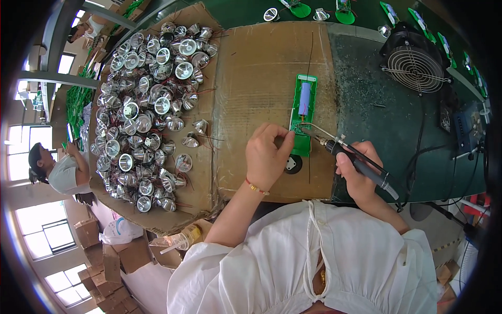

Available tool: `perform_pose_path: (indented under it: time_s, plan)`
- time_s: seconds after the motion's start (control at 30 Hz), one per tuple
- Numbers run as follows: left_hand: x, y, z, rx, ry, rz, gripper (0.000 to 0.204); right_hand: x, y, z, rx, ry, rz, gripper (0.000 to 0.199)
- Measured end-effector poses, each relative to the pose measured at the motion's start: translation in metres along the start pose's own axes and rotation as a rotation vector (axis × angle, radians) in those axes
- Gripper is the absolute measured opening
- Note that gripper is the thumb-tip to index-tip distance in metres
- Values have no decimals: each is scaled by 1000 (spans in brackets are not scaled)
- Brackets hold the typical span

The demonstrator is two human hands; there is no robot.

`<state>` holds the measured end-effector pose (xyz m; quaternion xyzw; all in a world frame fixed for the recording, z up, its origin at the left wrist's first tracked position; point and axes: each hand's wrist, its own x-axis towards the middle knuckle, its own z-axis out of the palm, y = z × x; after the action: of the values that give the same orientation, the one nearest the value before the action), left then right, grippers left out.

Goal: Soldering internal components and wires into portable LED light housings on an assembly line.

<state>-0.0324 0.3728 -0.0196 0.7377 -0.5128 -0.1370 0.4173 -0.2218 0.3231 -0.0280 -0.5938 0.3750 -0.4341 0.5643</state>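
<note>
A green plastic casing (302, 147) lies lengthwise on a cardboard sheet (261, 68), with a purple cylindrical battery (304, 99) in its upper half. My left hand (265, 157) is at the casing's left edge, thumb and fingertips pinched together; whatever they grip is too small to make out. In my right hand (360, 183) is a dark-handled soldering iron (361, 166), with a thin curved metal tube fixed along it. Its tip points into the casing just below the battery, close to my left fingertips. A round black part (294, 165) shows beside the casing's lower end.
Many shiny reflector cups (151, 104) with red wires fill a cardboard tray on the left. A black fan (415, 68) with a wire grille stands at the far right, near a blue box-shaped device (469, 125). Green casings (345, 13) line the far edge. Another person (65, 170) is at left.
</note>
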Motion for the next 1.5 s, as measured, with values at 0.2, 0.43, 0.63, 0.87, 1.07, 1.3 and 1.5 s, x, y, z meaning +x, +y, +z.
perform_pose_path:
  time_s: [0.2, 0.43, 0.63, 0.87, 1.07, 1.3, 1.5]
  plan:
    - [1, 2, -1, -18, -35, -93, 11, 2, 0, -2, -74, -61, -12, 18]
    - [6, 5, -1, -26, 4, -32, 14, 0, -4, -7, 11, 14, -81, 16]
    - [2, 1, 0, -16, -8, -94, 15, -3, -6, -9, -4, 2, -6, 17]
    - [5, -10, -32, -78, 57, -275, 16, -6, -7, -15, 15, 23, -20, 17]
    - [-50, -20, -76, 220, -111, -246, 16, -7, -7, -17, 35, 21, 12, 16]
    - [-46, 1, -22, 5, 82, -31, 14, -10, -9, -11, 43, 2, 16, 16]
    - [-14, -2, -1, -86, -34, -38, 10, -15, -2, -18, -78, -49, -68, 18]
